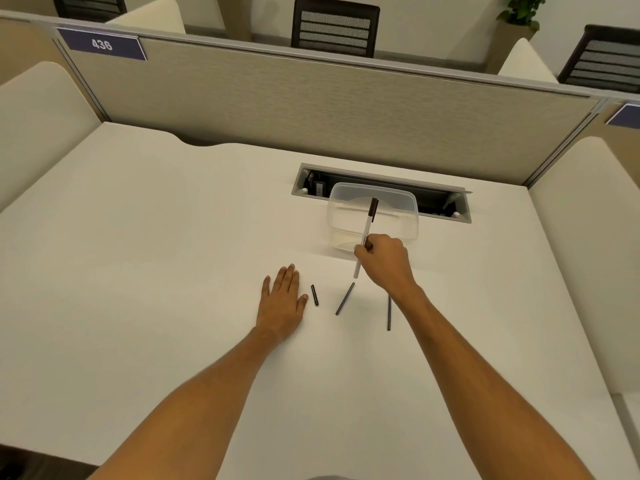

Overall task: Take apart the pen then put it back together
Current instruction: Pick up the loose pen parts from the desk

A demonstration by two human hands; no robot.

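Right hand (386, 259) pinches the white pen barrel (363, 242) near its lower half, dark cap end up, open end pointing down at the desk (173, 237). It's nearly upright, tilted slightly; my read is that keeps the open end lined up for a part to go in or drop out.

Left hand (282, 297) lies flat, palm down, fingers spread, holding nothing. Probably just parked beside the parts, ready to pick 1 up.

3 dark parts lie on the desk between the hands, each apart from the others:
- short piece (314, 295), just beside the left thumb
- slanted thin rod (345, 298), directly below the barrel's open end
- second thin rod (389, 313), partly hidden by the right wrist

Spread out, none rolling, so each stays easy to grab.

Clear plastic container (410, 216) sits behind the right hand, in front of the desk's cable slot (460, 206). It looks empty (the barrel crosses in front of it, not inside).

Judgement: pen is in pieces; can't tell if this is the end of disassembly or the start of reassembly.
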